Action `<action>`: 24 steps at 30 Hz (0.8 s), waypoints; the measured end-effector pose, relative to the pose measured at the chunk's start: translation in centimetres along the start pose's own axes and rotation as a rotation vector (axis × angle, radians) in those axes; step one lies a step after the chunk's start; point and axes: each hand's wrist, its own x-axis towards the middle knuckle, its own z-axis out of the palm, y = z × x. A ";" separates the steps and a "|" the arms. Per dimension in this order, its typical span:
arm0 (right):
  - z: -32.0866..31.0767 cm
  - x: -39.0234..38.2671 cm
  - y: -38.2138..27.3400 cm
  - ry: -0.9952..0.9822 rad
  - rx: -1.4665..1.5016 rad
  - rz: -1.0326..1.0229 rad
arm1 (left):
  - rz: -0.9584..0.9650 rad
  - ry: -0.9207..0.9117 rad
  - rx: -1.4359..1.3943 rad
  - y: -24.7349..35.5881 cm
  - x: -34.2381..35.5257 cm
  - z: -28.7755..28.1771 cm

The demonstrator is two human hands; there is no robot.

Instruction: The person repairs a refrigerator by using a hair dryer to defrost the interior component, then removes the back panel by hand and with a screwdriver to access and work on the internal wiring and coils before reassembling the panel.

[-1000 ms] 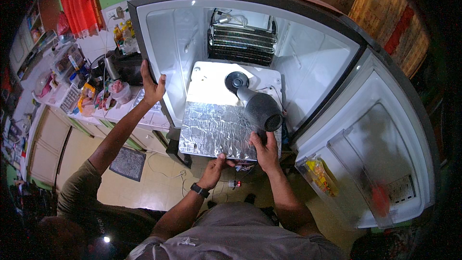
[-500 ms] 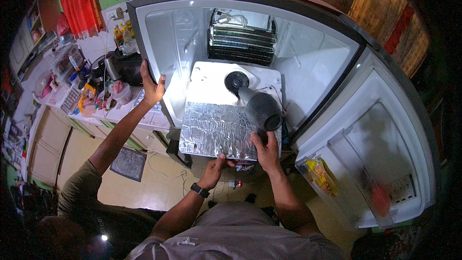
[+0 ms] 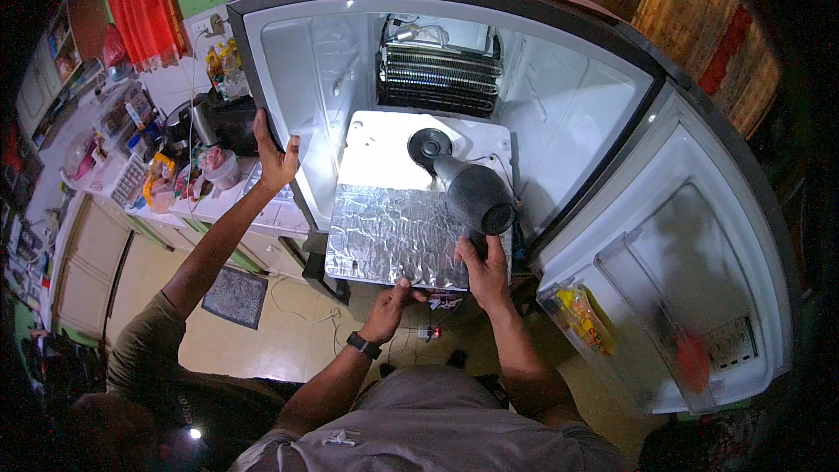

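Nearest, the left hand (image 3: pixel 384 315), a dark watch (image 3: pixel 364 345) on its wrist, pinches the near edge of a panel (image 3: pixel 376 149), thumb on top and fingers curled under. To its right, the right hand (image 3: pixel 486 275) is closed around the handle of a dark hair dryer (image 3: pixel 476 197), which sits above the panel's right half. The dryer's long axis slants from near right to far left; its round rear grille faces back toward the person, the handle drops nearward, and the narrower front points at a round black part (image 3: pixel 428 148) in the panel. I cannot tell whether the two touch. Foil (image 3: pixel 393 232) covers the panel's near half; the far half is bare white. At left, a co-worker's open hand (image 3: pixel 278 162) rests against the side of the refrigerator (image 3: pixel 577 105). Its door (image 3: pixel 690 227) stands open at right. Farthest in, a finned coil (image 3: pixel 440 79) lines the back wall.
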 end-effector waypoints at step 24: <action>-0.3 0.0 -0.2 -0.020 -0.029 -0.016 | 0.021 0.011 -0.058 -1.1 0.4 -0.2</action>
